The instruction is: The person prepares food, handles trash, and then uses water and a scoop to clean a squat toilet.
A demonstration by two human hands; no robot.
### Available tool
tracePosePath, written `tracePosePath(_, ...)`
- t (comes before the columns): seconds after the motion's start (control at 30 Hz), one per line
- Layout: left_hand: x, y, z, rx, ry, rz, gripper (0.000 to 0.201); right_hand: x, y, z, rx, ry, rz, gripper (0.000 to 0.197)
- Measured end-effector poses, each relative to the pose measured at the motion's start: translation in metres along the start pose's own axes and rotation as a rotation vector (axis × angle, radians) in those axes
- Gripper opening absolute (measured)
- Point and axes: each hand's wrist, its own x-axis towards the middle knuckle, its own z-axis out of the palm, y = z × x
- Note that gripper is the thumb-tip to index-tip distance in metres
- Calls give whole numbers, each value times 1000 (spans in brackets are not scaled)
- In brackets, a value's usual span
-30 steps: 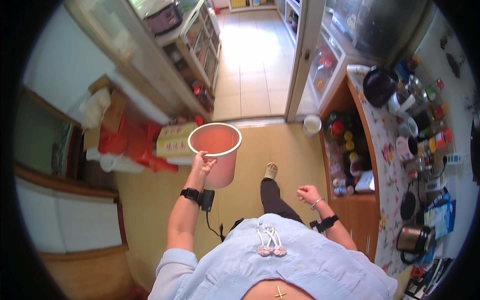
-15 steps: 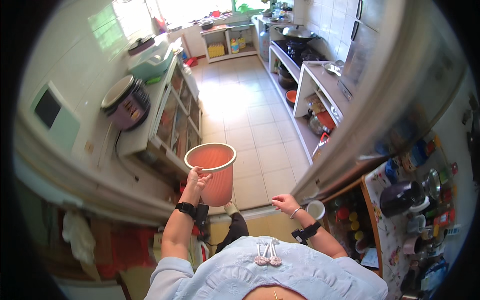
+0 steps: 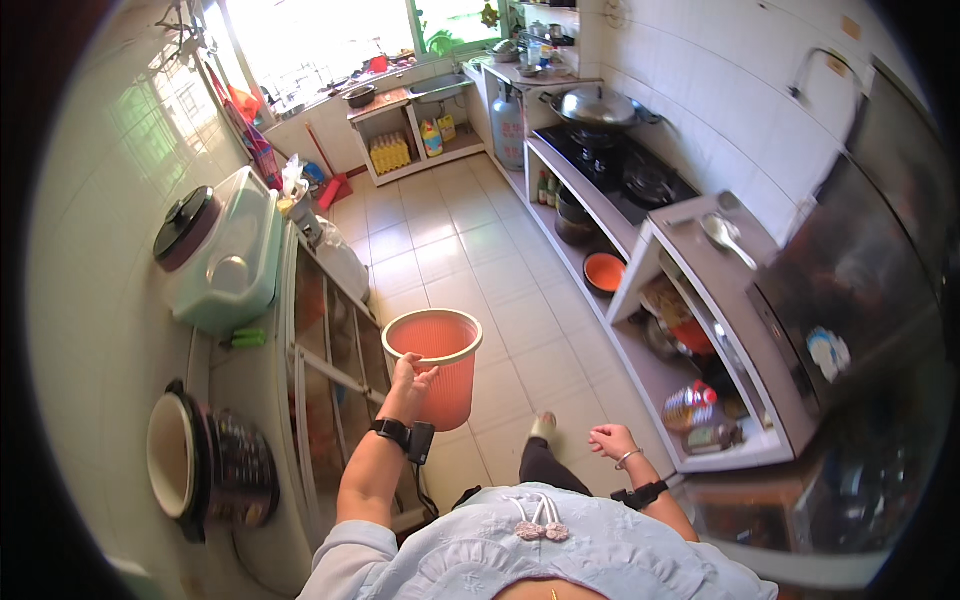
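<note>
One orange-red ribbed plastic bucket (image 3: 434, 362), upright at frame centre above the pale tiled floor (image 3: 470, 250), is gripped at its near rim by the left hand (image 3: 410, 380). The right hand (image 3: 612, 441), lower right of centre, hangs loosely curled, holding nothing. A glass-fronted cabinet (image 3: 325, 340) stands just left of the bucket.

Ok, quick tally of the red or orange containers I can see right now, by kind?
Bucket, held at its rim by the left hand: 1
Bowl on the lower shelf at the right: 1
Total: 2
The right hand holds nothing.
</note>
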Motion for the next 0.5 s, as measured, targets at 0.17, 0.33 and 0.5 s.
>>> tracePosePath(0.17,133,88,39,-11,-79,-68,35,159,-107,-4,-78,14,75,24)
tracePosePath(0.33,215,176,118,-115,-96,131,26,300,-268,26,-167,-103,-135,25)
tracePosePath(0.5,332,262,191,-205,48,41,23,449,-406,72,-201,-198,-280,25)
